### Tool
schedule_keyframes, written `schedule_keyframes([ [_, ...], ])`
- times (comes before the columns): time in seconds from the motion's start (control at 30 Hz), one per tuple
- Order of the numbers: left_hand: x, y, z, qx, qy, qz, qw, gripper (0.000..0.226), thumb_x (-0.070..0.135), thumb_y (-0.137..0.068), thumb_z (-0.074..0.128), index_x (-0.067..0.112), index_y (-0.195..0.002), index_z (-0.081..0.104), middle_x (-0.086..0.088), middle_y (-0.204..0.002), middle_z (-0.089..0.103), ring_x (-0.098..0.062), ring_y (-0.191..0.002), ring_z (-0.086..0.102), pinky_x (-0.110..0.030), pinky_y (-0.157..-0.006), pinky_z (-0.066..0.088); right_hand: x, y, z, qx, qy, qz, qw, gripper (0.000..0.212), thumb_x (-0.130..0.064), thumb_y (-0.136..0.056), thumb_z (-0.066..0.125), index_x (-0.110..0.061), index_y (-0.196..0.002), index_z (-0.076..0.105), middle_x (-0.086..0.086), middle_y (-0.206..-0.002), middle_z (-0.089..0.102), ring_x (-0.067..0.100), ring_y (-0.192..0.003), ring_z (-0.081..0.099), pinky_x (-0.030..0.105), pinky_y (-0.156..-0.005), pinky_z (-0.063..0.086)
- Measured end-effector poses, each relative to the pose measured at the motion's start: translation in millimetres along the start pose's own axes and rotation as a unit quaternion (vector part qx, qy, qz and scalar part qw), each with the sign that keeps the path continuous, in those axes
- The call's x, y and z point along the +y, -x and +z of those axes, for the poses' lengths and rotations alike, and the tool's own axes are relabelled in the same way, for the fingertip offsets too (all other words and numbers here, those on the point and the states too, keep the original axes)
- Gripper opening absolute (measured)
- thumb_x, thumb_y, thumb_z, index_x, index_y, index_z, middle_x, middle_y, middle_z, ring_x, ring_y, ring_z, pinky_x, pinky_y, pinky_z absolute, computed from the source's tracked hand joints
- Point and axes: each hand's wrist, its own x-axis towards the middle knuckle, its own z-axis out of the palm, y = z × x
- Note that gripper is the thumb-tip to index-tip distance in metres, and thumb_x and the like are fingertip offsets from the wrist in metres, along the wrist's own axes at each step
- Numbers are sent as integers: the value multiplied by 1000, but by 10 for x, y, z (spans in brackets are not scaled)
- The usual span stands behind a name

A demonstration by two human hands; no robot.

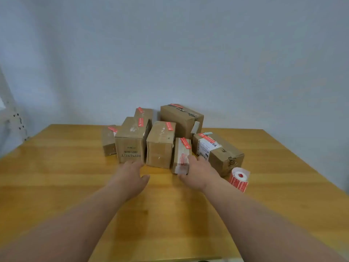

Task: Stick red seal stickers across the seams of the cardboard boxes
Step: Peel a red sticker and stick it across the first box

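Several cardboard boxes stand grouped at the back middle of the wooden table (pixel 56 176), each with a red seal sticker on top. My right hand (pixel 198 173) grips the near end of a small narrow box (pixel 181 156) wrapped in pale tape, with a red sticker (pixel 185 143) on its top. My left hand (pixel 132 174) reaches toward the "HYNAUT" box (pixel 130 146), fingers spread, holding nothing; its fingertips are at that box's near bottom edge. A roll of red seal stickers (pixel 239 179) stands on the table to the right of my right hand.
A large box (pixel 181 118) stands at the back by the pale wall. A box with a white shipping label (pixel 219 152) lies to the right. A white shelf frame (pixel 11 118) is at the far left.
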Motion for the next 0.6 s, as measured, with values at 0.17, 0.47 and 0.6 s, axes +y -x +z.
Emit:
schedule_keyframes([
  [0.17, -17, -156, 131, -30, 30, -29, 999, 59, 42, -94, 55, 22, -147, 38, -5, -150, 39, -24, -137, 37, -37, -111, 34, -71, -207, 84, 10, -5, 52, 999, 94, -71, -81, 55, -25, -153, 16, 14, -150, 32, 36, -134, 41, 48, -103, 46],
  [0.47, 8, -335, 287, -40, 81, -38, 995, 58, 40, -94, 57, 25, -147, 39, -3, -150, 37, -21, -131, 45, -34, -107, 40, -143, -411, 215, 16, 16, 76, 997, 73, -70, -89, 43, -24, -142, 27, 12, -137, 41, 32, -119, 52, 44, -86, 49],
  [0.6, 18, -299, 290, -30, 103, -31, 994, 56, 39, -94, 57, 24, -146, 41, -3, -147, 41, -21, -130, 47, -34, -106, 42, -140, -375, 178, 29, 21, 71, 997, 70, -65, -87, 52, -20, -136, 31, 9, -130, 44, 30, -115, 53, 40, -78, 46],
])
